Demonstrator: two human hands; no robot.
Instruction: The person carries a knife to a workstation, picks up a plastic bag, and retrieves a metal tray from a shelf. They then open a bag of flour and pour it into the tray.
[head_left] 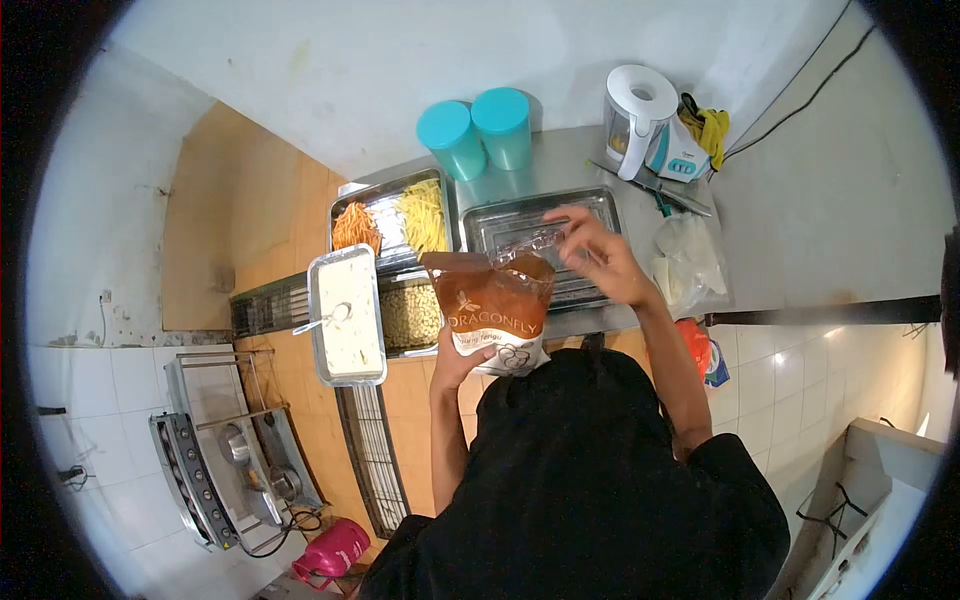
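Observation:
A brown and white bag (497,312) marked "DRAGONFLY" stands upright close to my body, its clear plastic top crumpled. My left hand (458,357) grips the bag's lower left side. At the bag's top right is my right hand (598,252), raised with its fingers bent and partly spread; whether its fingertips hold the plastic is hard to tell. Behind the bag lies an empty metal tray (540,208). Left of the bag, a tray (388,190) carries orange and yellow shredded food, and a container (347,315) of pale mixture holds a spoon. Another tray (410,314) has small beige pieces.
Two teal-lidded containers (478,130) stand by the wall. A white blender (640,120), a knife (680,195) and a clear plastic bag (688,262) are at the right. A stove (235,455) and a pink gas cylinder (335,548) sit at the lower left.

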